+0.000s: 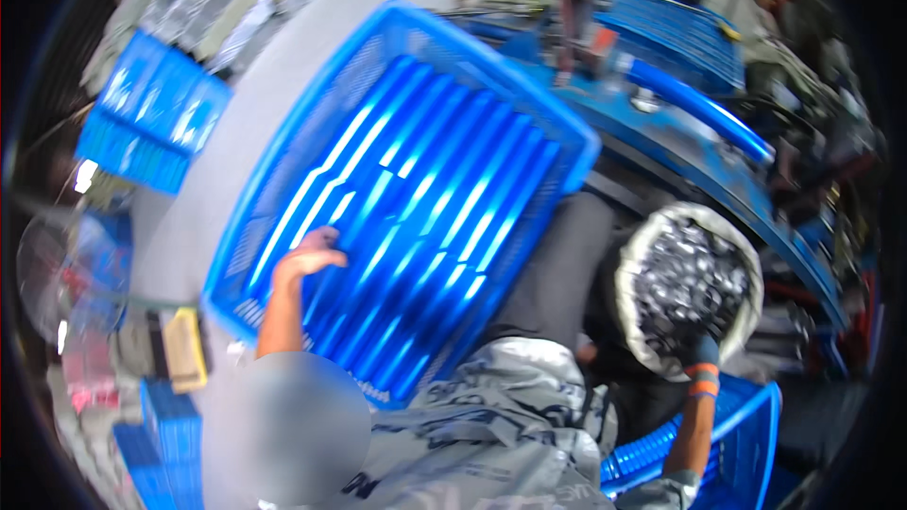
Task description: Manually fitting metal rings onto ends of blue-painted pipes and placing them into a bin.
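Observation:
My left hand (315, 253) is bare and hovers over or rests on the blue tubes (416, 189), near the left side of a large blue plastic crate (557, 99). Its thumb and fingers are apart, and nothing shows between them. The tubes are shiny and lie side by side in slanting rows. On the right, my right hand (701, 351) wears a dark glove with an orange band at the wrist. It reaches into the near edge of a round container with a pale cloth rim (631, 269), full of small shiny metal parts (685, 274). Its fingers are hidden there.
A blue machine frame (718, 184) curves along the right, with a single blue tube (699, 109) on it. Another blue crate (770, 425) with ribbed blue pieces stands at the lower right. Stacked blue bins (156, 113) and a yellow-edged box (184, 349) are at the left.

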Available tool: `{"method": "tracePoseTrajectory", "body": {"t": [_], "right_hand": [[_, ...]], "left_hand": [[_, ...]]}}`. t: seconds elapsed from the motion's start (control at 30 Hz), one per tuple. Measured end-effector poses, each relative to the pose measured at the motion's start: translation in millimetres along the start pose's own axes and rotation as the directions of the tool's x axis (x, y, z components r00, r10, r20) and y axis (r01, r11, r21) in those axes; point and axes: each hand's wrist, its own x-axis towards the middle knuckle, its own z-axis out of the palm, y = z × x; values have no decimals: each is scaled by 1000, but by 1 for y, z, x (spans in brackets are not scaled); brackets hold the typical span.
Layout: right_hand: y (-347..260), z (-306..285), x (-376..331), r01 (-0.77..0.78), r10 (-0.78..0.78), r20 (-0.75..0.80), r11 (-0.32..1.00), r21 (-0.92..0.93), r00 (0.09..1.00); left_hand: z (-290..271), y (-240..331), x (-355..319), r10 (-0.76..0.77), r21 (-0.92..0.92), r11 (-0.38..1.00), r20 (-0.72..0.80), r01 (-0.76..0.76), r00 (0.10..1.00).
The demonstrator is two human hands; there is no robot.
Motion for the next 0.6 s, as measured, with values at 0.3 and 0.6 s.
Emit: {"method": "tracePoseTrajectory", "body": {"t": [0.3, 0.6], "right_hand": [[-205, -50, -23, 230, 148, -177, -562, 794, 973], [-230, -103, -78, 340, 208, -312, -116, 933, 927]], "left_hand": [[104, 347, -52, 741, 128, 671, -67, -730, 669], [165, 437, -96, 942, 119, 259, 186, -959, 277]]}}
